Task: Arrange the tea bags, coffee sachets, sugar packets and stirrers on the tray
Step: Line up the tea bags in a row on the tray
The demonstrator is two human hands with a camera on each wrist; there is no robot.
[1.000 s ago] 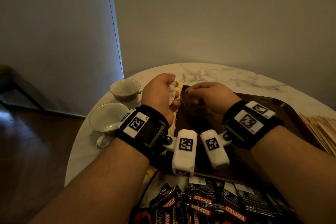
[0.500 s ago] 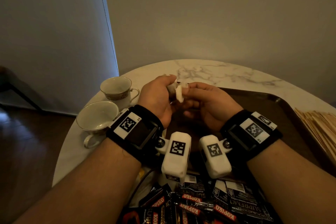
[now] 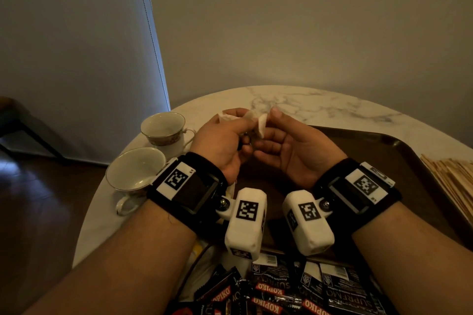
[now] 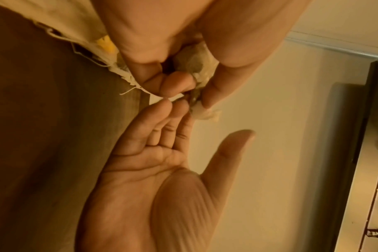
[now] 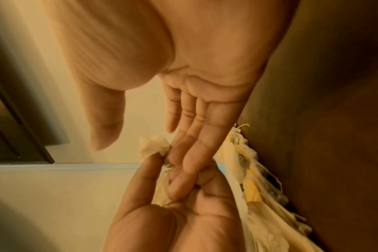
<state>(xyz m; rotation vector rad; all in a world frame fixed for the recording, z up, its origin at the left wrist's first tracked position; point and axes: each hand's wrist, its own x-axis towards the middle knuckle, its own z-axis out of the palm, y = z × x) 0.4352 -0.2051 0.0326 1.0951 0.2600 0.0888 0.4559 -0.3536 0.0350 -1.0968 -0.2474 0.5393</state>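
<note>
Marble-veined table [image 3: 320, 107], glossy dark tray [image 3: 384, 151], crinkled paper tea bags [image 3: 261, 124], glazed cups [image 3: 135, 174].

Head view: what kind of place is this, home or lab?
Probably a home or hotel room set up for tea service: a round marble-look table, two china teacups beside a brown tray, and a wooden floor below.

Two teacups [image 3: 147, 163] left on marble table [image 3: 320, 107].
</note>
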